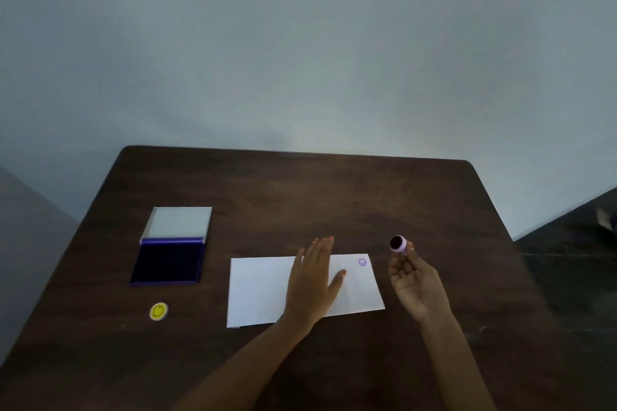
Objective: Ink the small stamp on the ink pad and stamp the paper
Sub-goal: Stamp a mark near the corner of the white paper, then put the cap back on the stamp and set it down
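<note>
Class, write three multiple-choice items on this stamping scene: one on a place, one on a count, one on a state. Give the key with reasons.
1. Where is the purple stamp mark on the paper?
A. far right corner
B. near left corner
C. centre

2. How many stamp marks show on the paper?
A. none
B. one
C. three

3. How is the ink pad?
A. shut
B. open, lid folded back
C. upside down

Key:
1 A: the stamp mark sits at the far right corner of the paper, beyond the left hand lying flat on the sheet.
2 B: only that one mark is visible, though the hand covers part of the sheet.
3 B: the ink pad shows its dark ink surface, with the pale lid laid back behind it.

The right hand holds the small stamp in its fingers, off the paper.
</note>
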`<act>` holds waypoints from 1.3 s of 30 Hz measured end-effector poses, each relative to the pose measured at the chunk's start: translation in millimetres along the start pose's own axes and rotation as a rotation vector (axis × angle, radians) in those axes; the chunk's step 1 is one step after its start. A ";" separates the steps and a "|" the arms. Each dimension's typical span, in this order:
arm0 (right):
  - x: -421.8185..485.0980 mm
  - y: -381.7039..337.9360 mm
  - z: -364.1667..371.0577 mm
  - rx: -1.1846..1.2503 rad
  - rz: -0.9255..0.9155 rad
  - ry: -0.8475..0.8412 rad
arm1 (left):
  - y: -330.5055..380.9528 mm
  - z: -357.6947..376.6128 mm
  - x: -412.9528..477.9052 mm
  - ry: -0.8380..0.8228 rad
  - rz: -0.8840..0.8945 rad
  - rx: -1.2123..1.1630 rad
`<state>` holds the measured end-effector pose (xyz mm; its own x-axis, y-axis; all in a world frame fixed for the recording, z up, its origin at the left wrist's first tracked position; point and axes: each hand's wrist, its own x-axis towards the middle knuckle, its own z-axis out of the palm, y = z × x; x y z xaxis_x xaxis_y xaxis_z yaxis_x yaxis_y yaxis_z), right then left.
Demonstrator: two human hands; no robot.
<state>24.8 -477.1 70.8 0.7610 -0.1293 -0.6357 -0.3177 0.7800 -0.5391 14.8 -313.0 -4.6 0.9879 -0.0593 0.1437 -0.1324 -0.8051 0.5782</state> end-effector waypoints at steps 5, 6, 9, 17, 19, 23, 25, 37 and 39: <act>-20.0 44.4 34.0 -0.122 0.041 -0.180 | -48.7 -63.6 -15.5 0.108 -0.098 -0.075; -23.0 56.5 41.2 -0.127 0.057 -0.203 | -61.0 -75.5 -22.1 0.117 -0.116 -0.067; -33.3 95.8 63.8 -0.110 0.156 -0.265 | -96.5 -107.8 -46.2 0.142 -0.162 -0.038; -51.1 194.2 106.0 -0.307 0.246 -0.271 | -171.7 -152.7 -103.9 0.099 -0.290 0.080; -53.1 211.7 112.2 -0.358 0.240 -0.268 | -182.1 -155.6 -111.4 0.054 -0.309 0.058; -55.7 236.8 119.2 -0.371 0.281 -0.264 | -194.8 -156.5 -119.7 -0.056 -0.299 0.062; -56.1 246.3 121.6 -0.420 0.275 -0.259 | -199.0 -155.9 -121.5 -0.087 -0.288 0.063; -60.7 272.8 126.1 -0.561 0.265 -0.234 | -203.6 -178.1 -109.5 0.097 -0.896 -0.846; -63.0 274.1 128.6 -0.598 0.234 -0.258 | -200.4 -186.9 -108.0 0.045 -1.063 -1.299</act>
<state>-37.5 -176.4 34.1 0.7214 0.2085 -0.6604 -0.6905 0.2887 -0.6632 -80.6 -34.9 14.1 0.6770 0.1878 -0.7116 0.5490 0.5150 0.6583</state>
